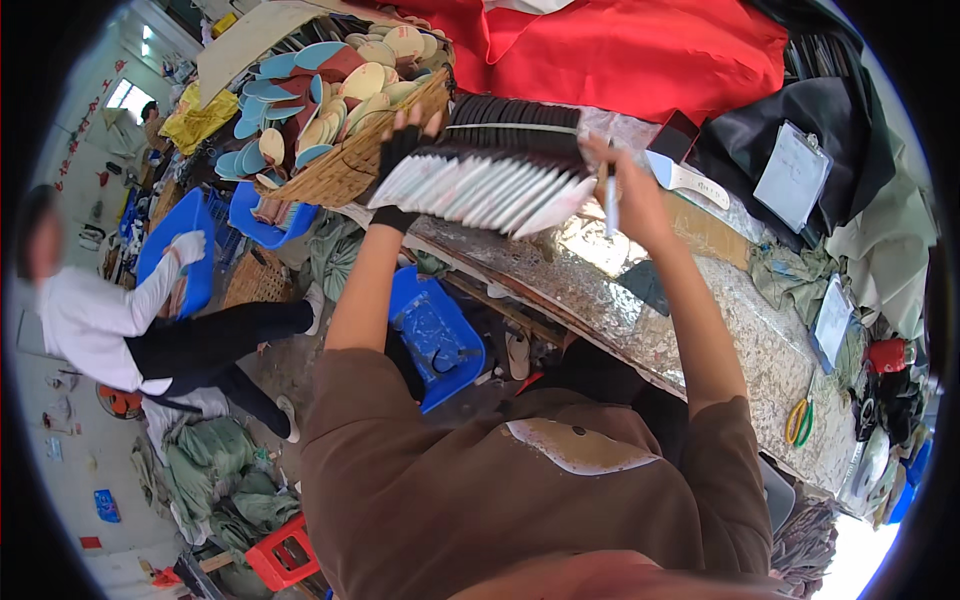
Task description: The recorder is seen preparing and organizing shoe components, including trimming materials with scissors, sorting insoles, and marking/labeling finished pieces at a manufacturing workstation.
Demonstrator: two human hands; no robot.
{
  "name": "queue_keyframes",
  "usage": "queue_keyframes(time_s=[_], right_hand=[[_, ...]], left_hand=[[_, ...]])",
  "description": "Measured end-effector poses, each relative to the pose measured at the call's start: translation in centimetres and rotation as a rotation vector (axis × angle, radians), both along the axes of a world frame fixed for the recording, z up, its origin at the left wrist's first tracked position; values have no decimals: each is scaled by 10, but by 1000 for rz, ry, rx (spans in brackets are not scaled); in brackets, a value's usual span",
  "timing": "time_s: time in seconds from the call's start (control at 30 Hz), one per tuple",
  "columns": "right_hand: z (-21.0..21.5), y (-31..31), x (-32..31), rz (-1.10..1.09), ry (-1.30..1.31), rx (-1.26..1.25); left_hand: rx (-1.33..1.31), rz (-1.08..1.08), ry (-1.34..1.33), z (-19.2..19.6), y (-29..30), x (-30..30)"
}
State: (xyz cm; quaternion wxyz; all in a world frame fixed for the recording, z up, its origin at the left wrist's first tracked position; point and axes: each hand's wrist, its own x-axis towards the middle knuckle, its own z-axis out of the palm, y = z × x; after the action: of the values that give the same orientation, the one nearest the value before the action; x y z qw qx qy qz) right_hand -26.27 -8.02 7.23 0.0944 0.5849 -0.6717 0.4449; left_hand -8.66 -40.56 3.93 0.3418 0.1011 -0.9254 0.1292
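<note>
A long row of thin flat pieces [480, 190], white on the near side and dark behind, stands on edge at the front of the workbench. My left hand [400, 150], in a black fingerless glove, is braced around the row's left end, its bare fingertips showing behind; the thumb is hidden. At the other end, my right hand [632, 190] is bare and has its fingers against the pieces. A slim white pen-like stick [612, 205] points down from that hand. Behind the row lies a black ribbed stack [515, 118] with a pale band across it.
A wicker basket [350, 165] heaped with blue and cream insoles [300, 110] stands left. Red sheeting [640, 55] covers the back. Right are a clipboard [793, 178] and scissors [799, 422]. Below sits a blue crate [435, 335]. A co-worker [100, 320] handles another blue crate [180, 245].
</note>
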Motion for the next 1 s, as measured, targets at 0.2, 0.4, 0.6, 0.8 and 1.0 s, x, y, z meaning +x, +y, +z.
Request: queue_keyframes(time_s=[0.2, 0.4, 0.6, 0.8, 1.0], right_hand=[[-63, 105, 41, -256, -346, 324], [-83, 226, -7, -547, -22, 440], [-90, 293, -73, -700, 135, 692], [-94, 293, -37, -733, 55, 415], [-99, 284, 0, -651, 72, 534]], left_hand=[[450, 141, -388, -107, 18, 185], [618, 229, -180, -103, 86, 224], [420, 104, -52, -88, 81, 181], [621, 76, -228, -85, 107, 200], [836, 81, -724, -79, 144, 194]])
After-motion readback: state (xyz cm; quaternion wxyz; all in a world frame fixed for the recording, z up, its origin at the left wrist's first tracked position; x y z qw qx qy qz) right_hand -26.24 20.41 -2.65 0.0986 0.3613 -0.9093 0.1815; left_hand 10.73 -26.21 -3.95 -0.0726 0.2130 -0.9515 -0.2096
